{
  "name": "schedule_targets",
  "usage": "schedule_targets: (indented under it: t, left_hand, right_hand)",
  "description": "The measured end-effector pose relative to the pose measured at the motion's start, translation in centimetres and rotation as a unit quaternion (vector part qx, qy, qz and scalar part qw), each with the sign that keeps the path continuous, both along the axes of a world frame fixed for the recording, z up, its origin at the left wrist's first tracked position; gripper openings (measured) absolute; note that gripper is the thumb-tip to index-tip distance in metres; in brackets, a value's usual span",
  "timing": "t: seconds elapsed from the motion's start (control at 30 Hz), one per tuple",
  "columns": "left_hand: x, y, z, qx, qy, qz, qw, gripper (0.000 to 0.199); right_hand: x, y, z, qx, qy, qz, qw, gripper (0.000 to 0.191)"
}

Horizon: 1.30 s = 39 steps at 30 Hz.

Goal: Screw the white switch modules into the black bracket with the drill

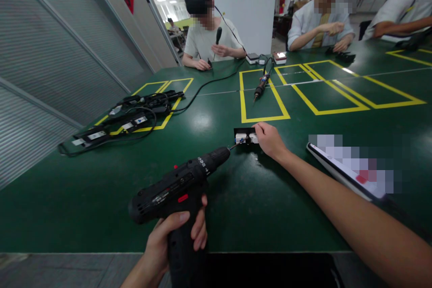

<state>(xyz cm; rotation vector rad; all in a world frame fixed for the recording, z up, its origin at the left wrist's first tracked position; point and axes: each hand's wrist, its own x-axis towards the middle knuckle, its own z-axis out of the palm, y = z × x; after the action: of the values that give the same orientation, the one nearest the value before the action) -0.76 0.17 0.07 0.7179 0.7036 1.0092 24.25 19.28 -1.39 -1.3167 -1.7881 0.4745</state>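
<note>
My left hand (158,238) is wrapped round the handle of a black cordless drill (182,180) with red accents. The drill points right and away from me, and its thin bit (234,146) reaches a small black part with white blocks (241,137) on it. Whether the tip touches a screw there is too small to tell. On the right side of that part, my right hand (270,139) grips its edge with the fingers closed. The far fingers of this hand are hidden.
Black power strips with cables (135,117) lie at left. A soldering-iron-like tool (261,85) rests inside a yellow taped rectangle (265,120). At right lies a phone or tablet (351,171). Across the green table (101,198), one person (216,36) holds a screwdriver; others sit farther right.
</note>
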Motion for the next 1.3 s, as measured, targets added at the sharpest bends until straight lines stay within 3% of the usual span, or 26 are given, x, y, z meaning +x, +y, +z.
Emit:
schedule_targets:
  t: [1.3]
  left_hand:
    - [-0.06,0.01,0.03,0.010,-0.004,-0.010,1.000,0.031]
  right_hand:
    - [0.04,0.10,-0.29,0.006,0.009,0.004,1.000,0.034]
